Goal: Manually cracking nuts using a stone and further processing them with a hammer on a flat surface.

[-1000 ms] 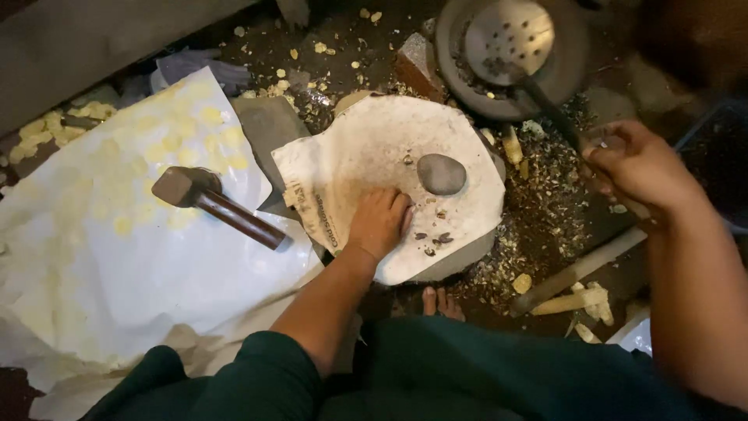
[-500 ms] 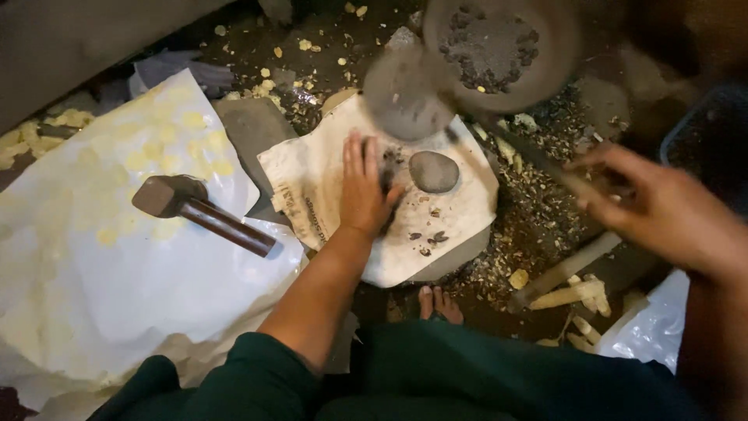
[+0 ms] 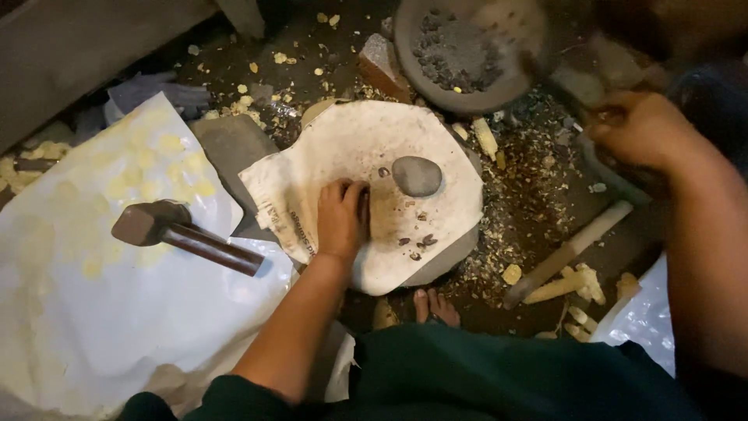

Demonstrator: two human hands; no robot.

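Left hand [image 3: 340,218] palm down on white cloth [image 3: 327,148], fingers curled loosely, gripping nothing, just left of grey stone [image 3: 417,175]. Stone lies mid-cloth; dark seeds [image 3: 417,243] scattered near cloth's front edge. Right hand [image 3: 635,129] closed on something dark at upper right, blurred, cannot tell what. Round pan [image 3: 460,54] with dark bits beyond cloth. Hammer [image 3: 183,234] on white sheet [image 3: 117,304], left, well apart from hands

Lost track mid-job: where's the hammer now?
In the head view, the hammer lies left on the white sheet, apart from the left hand on the cloth-covered slab.
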